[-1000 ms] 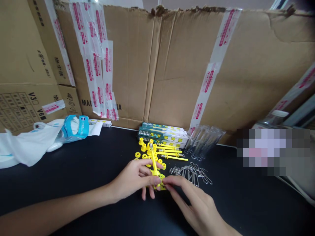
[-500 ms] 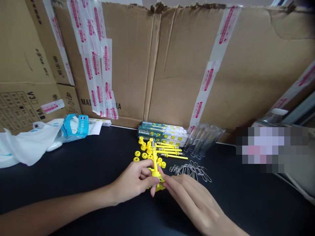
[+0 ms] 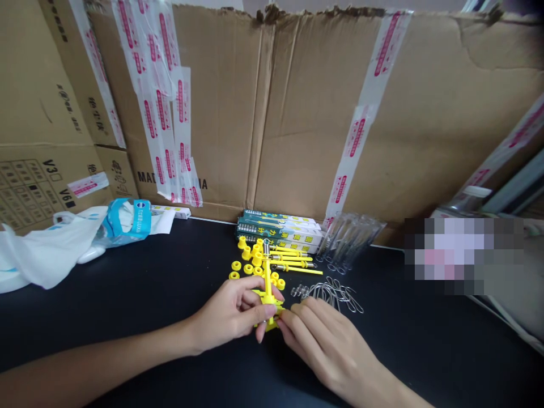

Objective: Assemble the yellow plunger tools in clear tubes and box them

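Note:
My left hand [image 3: 227, 314] is shut around a yellow plastic assembly [image 3: 267, 300], whose long rod stands up from its base and ends in a metal tip. The fingertips of my right hand [image 3: 327, 345] press against the assembly's lower end, next to my left fingers. Those fingers hide most of its base. Just beyond my hands lie several loose yellow plastic rings [image 3: 249, 269] and several yellow rods with metal ends [image 3: 293, 260]. A tangle of metal wire clips and small springs [image 3: 329, 294] sits to the right of the assembly, close to my right fingers.
Green-and-white boxes [image 3: 278, 229] and clear plastic sleeves [image 3: 346, 241] stand against a taped cardboard wall [image 3: 216, 113] at the back of the black table [image 3: 127, 294]. A white bag [image 3: 46, 258] and a blue package [image 3: 127, 221] lie at the left.
The yellow rod has swung from leaning left to nearly upright. My right hand has closed in on the assembly's base. The camera view has drifted slightly.

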A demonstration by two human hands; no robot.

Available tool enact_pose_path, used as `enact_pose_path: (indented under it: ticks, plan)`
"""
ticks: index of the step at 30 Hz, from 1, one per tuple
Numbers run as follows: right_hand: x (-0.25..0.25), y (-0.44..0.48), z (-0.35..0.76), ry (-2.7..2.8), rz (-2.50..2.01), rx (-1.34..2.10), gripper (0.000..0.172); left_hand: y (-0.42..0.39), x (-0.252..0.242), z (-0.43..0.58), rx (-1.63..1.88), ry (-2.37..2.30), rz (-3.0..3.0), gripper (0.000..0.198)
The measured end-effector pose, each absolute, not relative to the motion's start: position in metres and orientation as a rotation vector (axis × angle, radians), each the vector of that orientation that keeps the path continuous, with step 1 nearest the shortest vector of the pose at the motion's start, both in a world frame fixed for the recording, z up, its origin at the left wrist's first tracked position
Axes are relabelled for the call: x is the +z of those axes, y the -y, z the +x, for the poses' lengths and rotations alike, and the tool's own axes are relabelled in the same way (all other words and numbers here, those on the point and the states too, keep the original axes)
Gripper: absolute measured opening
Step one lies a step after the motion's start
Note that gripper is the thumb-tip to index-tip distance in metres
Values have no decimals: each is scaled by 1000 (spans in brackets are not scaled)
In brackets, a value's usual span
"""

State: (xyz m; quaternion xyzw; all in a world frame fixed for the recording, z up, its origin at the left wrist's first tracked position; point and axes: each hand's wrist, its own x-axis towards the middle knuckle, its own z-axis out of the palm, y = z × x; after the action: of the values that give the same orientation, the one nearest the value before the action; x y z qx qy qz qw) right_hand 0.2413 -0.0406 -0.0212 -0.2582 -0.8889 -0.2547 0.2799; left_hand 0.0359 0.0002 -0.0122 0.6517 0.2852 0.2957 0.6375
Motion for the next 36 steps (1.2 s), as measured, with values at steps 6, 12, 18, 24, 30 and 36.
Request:
enact_pose_path:
  ticks: [6,12,18,24,30,36]
  plan:
    - [-25,40,236,2372,-763,-720,18,-3,-14,35,684,-694,1491,42]
    - [-24,41,239,2287,-881,-110,10,0,-10,37,694,-780,1552,44]
    - [-30,41,237,2204,-936,80,10,1,-12,38,697,-793,1567,43]
    - [-25,43,234,2200,-920,14,17,0,-13,38,728,-798,1605,44]
    - [-22,40,238,2385,-792,-570,18,1,-11,38,703,-790,1624,51]
    - [-26,40,237,2444,-792,-760,22,3,-11,40,693,-843,1604,53]
